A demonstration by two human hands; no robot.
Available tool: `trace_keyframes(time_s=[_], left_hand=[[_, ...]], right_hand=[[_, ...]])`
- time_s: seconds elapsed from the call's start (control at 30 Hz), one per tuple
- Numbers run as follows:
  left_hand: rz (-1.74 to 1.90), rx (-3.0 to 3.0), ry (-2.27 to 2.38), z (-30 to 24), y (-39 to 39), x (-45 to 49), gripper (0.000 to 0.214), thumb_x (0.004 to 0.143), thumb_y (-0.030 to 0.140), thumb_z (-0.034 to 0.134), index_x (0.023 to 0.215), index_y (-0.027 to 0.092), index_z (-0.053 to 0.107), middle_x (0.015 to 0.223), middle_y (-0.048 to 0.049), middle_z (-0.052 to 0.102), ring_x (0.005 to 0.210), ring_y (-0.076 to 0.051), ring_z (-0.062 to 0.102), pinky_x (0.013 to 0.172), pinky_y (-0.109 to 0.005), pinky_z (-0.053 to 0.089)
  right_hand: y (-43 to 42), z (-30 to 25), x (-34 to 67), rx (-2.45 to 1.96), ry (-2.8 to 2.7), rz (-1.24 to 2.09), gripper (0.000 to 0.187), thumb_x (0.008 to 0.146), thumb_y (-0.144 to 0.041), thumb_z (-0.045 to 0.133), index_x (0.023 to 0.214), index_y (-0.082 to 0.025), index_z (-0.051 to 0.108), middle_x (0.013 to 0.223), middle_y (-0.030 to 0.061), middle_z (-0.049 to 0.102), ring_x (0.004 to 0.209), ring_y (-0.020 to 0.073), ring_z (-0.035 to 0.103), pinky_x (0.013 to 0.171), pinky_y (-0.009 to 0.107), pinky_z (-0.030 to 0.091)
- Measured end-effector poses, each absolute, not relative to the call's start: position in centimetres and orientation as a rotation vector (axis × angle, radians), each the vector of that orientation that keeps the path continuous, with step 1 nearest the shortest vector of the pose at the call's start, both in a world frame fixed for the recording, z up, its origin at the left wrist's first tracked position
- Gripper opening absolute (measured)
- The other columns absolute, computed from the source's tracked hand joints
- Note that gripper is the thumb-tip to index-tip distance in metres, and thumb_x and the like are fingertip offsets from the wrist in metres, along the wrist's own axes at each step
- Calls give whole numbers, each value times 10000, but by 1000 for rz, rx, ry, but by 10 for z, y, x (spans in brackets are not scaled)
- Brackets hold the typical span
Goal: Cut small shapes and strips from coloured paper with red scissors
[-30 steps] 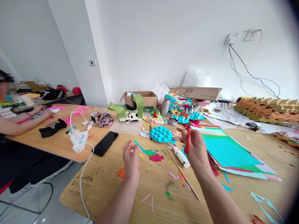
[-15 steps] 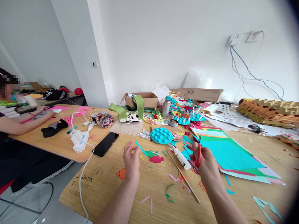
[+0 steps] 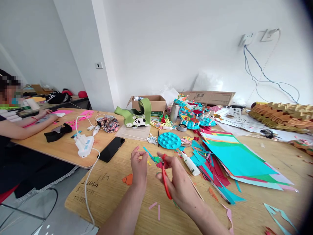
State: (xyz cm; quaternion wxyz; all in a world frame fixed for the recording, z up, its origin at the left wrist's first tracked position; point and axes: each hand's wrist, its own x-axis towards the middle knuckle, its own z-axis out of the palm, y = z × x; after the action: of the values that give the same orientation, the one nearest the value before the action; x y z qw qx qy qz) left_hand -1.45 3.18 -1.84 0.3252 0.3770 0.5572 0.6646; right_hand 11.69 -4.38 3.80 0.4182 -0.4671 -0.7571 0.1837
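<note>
My left hand [image 3: 139,166] pinches a narrow blue paper strip [image 3: 149,154] between thumb and fingers above the table. Close to its right, my right hand [image 3: 179,181] grips red-handled scissors [image 3: 166,181]; their blades are mostly hidden from me. Below and behind the hands lie paper fish, among them an orange fish [image 3: 127,179] by my left wrist and a partly covered green one. A white glue bottle [image 3: 190,164] lies just beyond my right hand, and a thin wooden stick runs partly under that hand. Behind them sits a round blue textured disc [image 3: 169,140].
Coloured paper sheets [image 3: 242,160] and blue and red scraps spread to the right. A black phone [image 3: 111,149] and a white power strip [image 3: 84,146] with its cable lie left. A green panda bag [image 3: 137,119] and a metal flask [image 3: 174,113] stand behind. Another person's arm [image 3: 22,129] rests far left.
My right hand has swung left with the scissors, from beside the glue bottle to near the blue strip, uncovering scraps on the right. My left hand has barely moved.
</note>
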Motion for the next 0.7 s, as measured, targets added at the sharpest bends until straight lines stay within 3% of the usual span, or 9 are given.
trace_keyframes(time_s=[0.13, 0.3, 0.43, 0.7], left_hand=[[1697, 961, 1402, -19, 33, -15, 90, 648, 215, 588, 567, 178, 607, 1221, -84, 520, 1157, -248, 465, 912, -366, 377], [1684, 867, 1311, -18, 31, -13, 79, 633, 240, 625, 606, 165, 626, 1169, -96, 544, 1084, -234, 510, 878, -349, 386], [1612, 840, 1209, -17, 29, -10, 132, 604, 274, 668, 653, 151, 659, 1099, -102, 586, 977, -224, 557, 811, -330, 412], [1500, 839, 1054, -6, 23, -2, 141, 580, 253, 712, 648, 137, 669, 708, -30, 636, 667, -124, 535, 646, -245, 404]], right_hand=[[-41, 39, 112, -1188, -1938, 580, 232, 835, -335, 545, 1023, -209, 488, 952, 84, 596, 853, 207, 569, 750, 347, 474], [-28, 49, 143, -1175, -1207, 446, 254, 831, -445, 514, 958, -234, 454, 1021, 82, 586, 907, 209, 558, 792, 346, 454], [-22, 50, 162, -1107, -901, 690, 377, 859, -562, 361, 741, -219, 462, 766, 41, 573, 696, 174, 563, 662, 299, 473], [-19, 7, 136, -1217, -1139, 1202, 409, 722, -585, 590, 679, -194, 477, 565, -8, 563, 424, 100, 469, 420, 229, 358]])
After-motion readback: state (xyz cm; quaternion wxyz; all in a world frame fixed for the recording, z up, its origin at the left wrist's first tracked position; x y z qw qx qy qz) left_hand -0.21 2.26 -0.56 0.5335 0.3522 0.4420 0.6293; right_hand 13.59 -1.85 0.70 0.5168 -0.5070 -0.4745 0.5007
